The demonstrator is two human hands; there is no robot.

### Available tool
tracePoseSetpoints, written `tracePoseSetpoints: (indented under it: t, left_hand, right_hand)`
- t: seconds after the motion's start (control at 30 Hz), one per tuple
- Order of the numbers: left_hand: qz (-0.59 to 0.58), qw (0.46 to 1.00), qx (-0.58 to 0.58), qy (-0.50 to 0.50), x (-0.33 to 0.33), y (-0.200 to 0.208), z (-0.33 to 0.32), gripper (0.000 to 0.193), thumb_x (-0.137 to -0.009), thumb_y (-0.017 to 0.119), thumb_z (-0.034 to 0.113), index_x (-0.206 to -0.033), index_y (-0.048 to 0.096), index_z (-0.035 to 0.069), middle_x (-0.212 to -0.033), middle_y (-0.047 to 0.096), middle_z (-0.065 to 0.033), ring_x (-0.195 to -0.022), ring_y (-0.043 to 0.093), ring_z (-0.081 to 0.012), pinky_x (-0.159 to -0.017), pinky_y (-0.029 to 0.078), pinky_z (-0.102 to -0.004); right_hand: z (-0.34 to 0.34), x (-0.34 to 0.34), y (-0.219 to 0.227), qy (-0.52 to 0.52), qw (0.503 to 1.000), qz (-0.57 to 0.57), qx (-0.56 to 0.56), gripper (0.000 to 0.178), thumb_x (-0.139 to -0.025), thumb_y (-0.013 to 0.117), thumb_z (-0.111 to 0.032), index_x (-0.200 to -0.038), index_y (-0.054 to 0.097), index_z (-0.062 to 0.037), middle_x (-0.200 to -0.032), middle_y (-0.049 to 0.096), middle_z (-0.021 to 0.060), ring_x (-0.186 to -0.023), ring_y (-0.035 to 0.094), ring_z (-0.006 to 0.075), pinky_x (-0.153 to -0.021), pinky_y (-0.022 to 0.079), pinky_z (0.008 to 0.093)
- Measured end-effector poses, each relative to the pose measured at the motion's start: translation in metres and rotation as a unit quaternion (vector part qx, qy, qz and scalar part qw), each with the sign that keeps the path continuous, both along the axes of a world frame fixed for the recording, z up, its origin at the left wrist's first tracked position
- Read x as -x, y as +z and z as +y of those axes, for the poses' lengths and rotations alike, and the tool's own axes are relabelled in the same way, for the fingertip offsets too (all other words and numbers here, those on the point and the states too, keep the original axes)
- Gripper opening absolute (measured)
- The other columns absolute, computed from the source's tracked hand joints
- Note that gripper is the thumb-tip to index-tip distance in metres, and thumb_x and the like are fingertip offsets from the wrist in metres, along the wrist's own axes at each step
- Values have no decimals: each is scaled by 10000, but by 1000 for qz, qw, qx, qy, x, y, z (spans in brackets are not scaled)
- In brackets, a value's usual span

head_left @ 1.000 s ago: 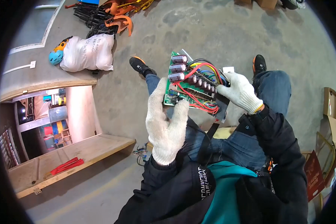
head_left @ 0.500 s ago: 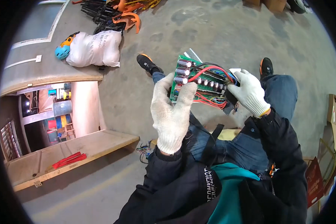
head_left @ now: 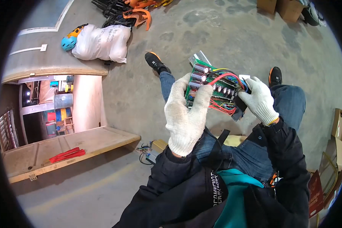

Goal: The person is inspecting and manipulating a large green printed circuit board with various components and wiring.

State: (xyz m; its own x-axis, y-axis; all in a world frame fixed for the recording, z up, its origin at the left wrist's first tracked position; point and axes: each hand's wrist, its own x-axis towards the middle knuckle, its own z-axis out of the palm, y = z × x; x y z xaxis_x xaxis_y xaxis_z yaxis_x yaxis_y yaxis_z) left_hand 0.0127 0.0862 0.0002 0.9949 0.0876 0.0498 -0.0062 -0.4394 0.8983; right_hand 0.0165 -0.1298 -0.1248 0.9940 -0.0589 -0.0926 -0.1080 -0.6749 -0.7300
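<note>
A green circuit board (head_left: 217, 91) with several cylindrical capacitors is held up in front of me above the floor, between my knees. My left hand (head_left: 187, 114), in a white knitted glove, grips its left edge, thumb across the face near the capacitors. Thick red and black wires (head_left: 226, 75) arch over the board toward its right end. There my gloved right hand (head_left: 257, 98) is closed around the wire bundle, its fingertips partly hidden. Thinner red and coloured wires (head_left: 224, 108) run along the near edge to a black piece. A ridged silver metal part (head_left: 200, 57) sticks out behind the board.
At left, a wooden door panel (head_left: 98, 146) lies low with red strips (head_left: 67, 155) on it. Loose wires (head_left: 145, 150) rest on the floor beside it. A white sack (head_left: 102, 42) and a blue helmet (head_left: 68, 43) stand at far left; cardboard boxes (head_left: 288, 9) are at far right.
The board and both hands sit slightly farther right in view, and the board is tilted a little differently. Both hands keep their hold. The whole scene has shifted slightly with my head.
</note>
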Motion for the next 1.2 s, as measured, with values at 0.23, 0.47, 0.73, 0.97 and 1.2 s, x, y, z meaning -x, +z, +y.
tracePoseSetpoints:
  t: [0.23,0.47,0.73,0.97,1.2]
  left_hand:
    - [31,999,36,1,0,6,-4,464,-1003,862,226,-1350,692,-31,-1170,728,-64,-1013,646,-113,-922,550,-297]
    - [16,999,29,7,2,8,-4,434,-1003,847,175,-1351,704,-41,-1143,727,-51,-1005,643,-120,-932,540,-300]
    - [16,1000,0,0,4,9,-3,441,-1002,850,183,-1352,707,-44,-1161,738,-67,-1028,648,-123,-950,534,-304]
    - [-5,1000,-15,-14,4,11,-3,457,-1012,851,214,-1362,707,-41,-1169,747,-76,-1044,658,-133,-973,533,-313]
    - [-8,1000,5,-11,5,9,-4,466,-1012,850,216,-1370,704,-44,-1183,752,-79,-1053,659,-134,-979,533,-314]
  right_hand:
    - [-3,1,-5,7,1000,-23,-3,268,-881,735,-244,-1074,738,-57,-1058,680,200,-1030,693,430,-892,559,506]
    - [-2,0,-3,8,1000,-17,12,266,-886,737,-246,-1083,736,-68,-1066,684,196,-1046,695,429,-906,558,504]
    - [-3,0,-3,8,1000,-18,1,281,-892,736,-240,-1118,749,-73,-1076,691,188,-1044,700,421,-911,565,496]
    - [-5,0,-3,10,1000,-7,0,294,-888,737,-236,-1132,753,-72,-1097,695,187,-1054,702,419,-919,567,489]
    - [-5,0,-6,3,1000,-16,2,288,-877,742,-239,-1109,745,-68,-1099,695,188,-1054,700,422,-911,566,494]
